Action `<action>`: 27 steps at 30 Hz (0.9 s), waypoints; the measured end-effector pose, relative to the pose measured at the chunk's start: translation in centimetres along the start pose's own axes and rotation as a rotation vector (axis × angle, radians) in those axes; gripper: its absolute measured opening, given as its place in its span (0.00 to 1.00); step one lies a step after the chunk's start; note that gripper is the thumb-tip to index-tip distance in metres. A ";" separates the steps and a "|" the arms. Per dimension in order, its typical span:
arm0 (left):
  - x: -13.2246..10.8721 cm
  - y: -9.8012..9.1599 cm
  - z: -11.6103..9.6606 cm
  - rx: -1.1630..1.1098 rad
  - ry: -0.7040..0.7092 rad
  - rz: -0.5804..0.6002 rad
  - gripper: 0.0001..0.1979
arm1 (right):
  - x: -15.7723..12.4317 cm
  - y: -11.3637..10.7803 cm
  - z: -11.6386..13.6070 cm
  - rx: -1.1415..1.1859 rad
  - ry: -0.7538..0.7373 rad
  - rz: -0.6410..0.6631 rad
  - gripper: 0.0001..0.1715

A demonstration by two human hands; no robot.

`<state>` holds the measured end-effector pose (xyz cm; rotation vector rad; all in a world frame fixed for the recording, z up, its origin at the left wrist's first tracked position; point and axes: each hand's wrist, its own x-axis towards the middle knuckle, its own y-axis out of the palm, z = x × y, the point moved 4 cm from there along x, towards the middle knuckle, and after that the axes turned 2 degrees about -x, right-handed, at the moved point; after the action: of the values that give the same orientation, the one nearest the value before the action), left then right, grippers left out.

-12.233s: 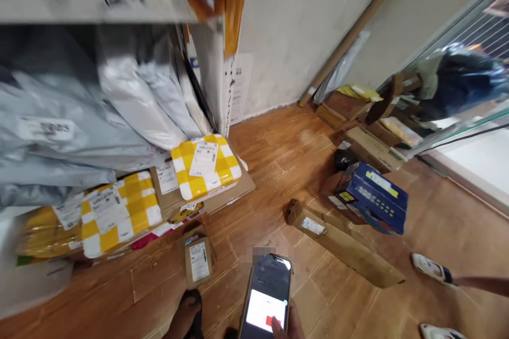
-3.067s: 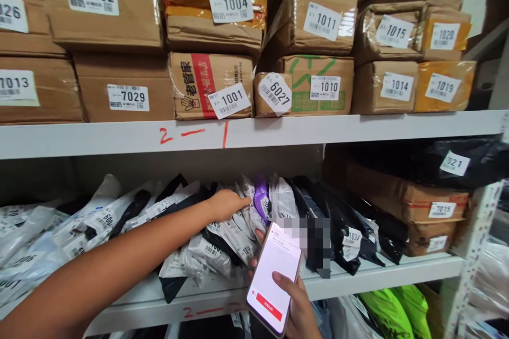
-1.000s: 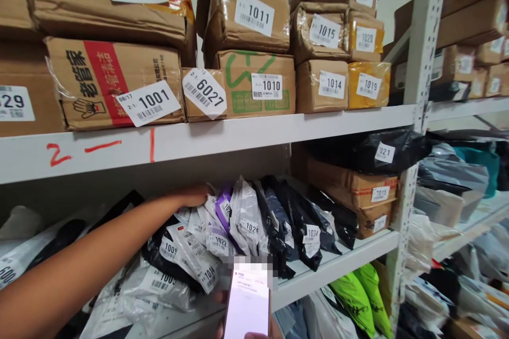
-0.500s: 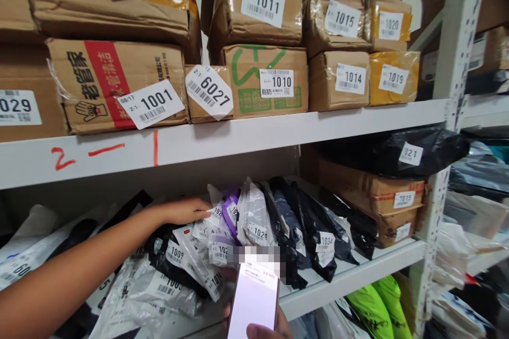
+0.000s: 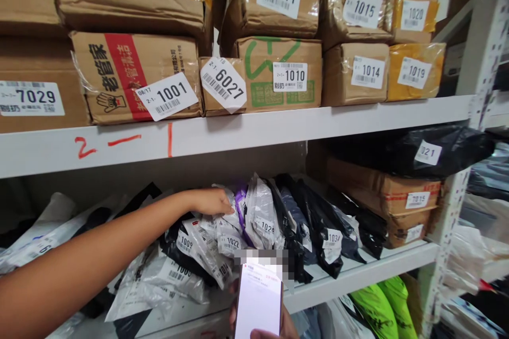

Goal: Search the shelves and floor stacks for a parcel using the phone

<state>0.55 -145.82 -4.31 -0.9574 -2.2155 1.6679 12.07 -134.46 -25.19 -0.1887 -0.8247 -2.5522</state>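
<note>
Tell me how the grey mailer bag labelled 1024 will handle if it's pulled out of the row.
The bag labelled 1024 looks crinkled and thin, so probably floppy and light. Its glossy plastic may be slippery. It leans on packed neighbours, where the left hand rests, so pulling it would likely make the adjoining bags slump.

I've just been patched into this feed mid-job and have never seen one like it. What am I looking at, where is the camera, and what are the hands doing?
There is no machine: a person wears one camera on the head, looking forward and down at their own bare hands. The left hand reaches into a row of plastic mailer bags standing on the lower shelf, touching their tops. The right hand, at the bottom edge, holds a phone with a lit screen. The upper shelf, marked 2-1 in red, carries numbered cardboard boxes.
</note>
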 end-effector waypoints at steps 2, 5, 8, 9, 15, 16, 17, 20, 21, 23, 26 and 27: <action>-0.1 -0.1 -0.1 -0.011 -0.017 -0.004 0.13 | 0.6 -0.4 -2.1 -0.010 0.075 0.139 0.47; -0.9 0.3 -0.4 -0.007 0.036 0.028 0.09 | 1.3 -0.9 -4.8 -0.019 0.180 0.199 0.54; -2.3 1.0 -1.2 0.071 0.156 0.042 0.09 | 1.6 -0.7 -5.2 -0.049 0.177 0.209 0.53; -2.8 1.2 -1.5 0.106 0.188 0.035 0.08 | 1.4 -0.5 -5.0 -0.067 0.188 0.244 0.52; -3.1 1.4 -1.5 0.170 0.259 0.049 0.08 | 0.1 0.3 -2.6 -0.119 0.088 0.155 0.43; -2.7 1.3 -1.5 0.193 0.267 0.047 0.09 | 0.0 0.6 -2.2 -0.131 0.061 0.126 0.40; -2.2 1.1 -1.4 0.220 0.267 0.051 0.12 | -0.1 1.1 -2.0 -0.162 0.059 0.127 0.39; -0.5 0.6 -1.6 0.276 0.245 0.096 0.17 | 0.2 3.0 -1.6 -0.260 0.089 0.204 0.37; -0.1 0.5 -1.7 0.282 0.233 0.110 0.17 | 0.4 3.5 -1.6 -0.273 0.080 0.222 0.36; 0.6 0.2 -1.8 0.292 0.205 0.122 0.17 | 0.9 4.2 -1.7 -0.262 0.046 0.225 0.36; 0.3 0.2 -1.8 0.313 0.188 0.134 0.15 | 1.5 4.5 -2.4 -0.205 0.007 0.242 0.43; 0.0 0.3 -1.7 0.328 0.186 0.133 0.12 | 1.6 4.5 -2.7 -0.185 0.001 0.253 0.46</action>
<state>1.57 -144.43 -4.03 -1.1355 -1.7265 1.8399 12.69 -139.90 -24.62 -0.3273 -0.5261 -2.3852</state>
